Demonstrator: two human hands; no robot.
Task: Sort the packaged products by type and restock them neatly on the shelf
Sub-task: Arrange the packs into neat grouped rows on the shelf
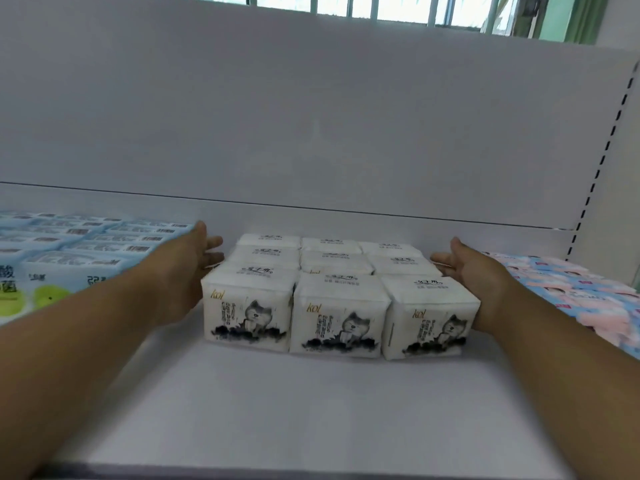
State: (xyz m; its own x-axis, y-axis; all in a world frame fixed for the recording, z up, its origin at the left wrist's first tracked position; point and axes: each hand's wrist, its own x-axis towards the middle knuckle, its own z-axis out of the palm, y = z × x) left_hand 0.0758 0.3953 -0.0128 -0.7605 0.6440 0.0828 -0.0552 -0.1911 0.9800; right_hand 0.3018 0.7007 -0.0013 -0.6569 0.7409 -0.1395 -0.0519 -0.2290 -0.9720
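A block of white tissue packs with a grey cat print (337, 296) stands in three rows on the white shelf (311, 410), in the middle. My left hand (194, 268) lies flat against the block's left side, fingers stretched toward the back. My right hand (474, 271) presses flat against the right side in the same way. Neither hand grips a pack. Light blue packs with green fruit print (69, 258) fill the shelf to the left. Pink and blue packs (568, 285) lie to the right.
The shelf's white back panel (311, 116) rises behind the packs. A slotted upright (602, 161) runs along the right edge. Bare shelf surface stretches in front of the white block toward me. A barred window (381, 8) shows above the panel.
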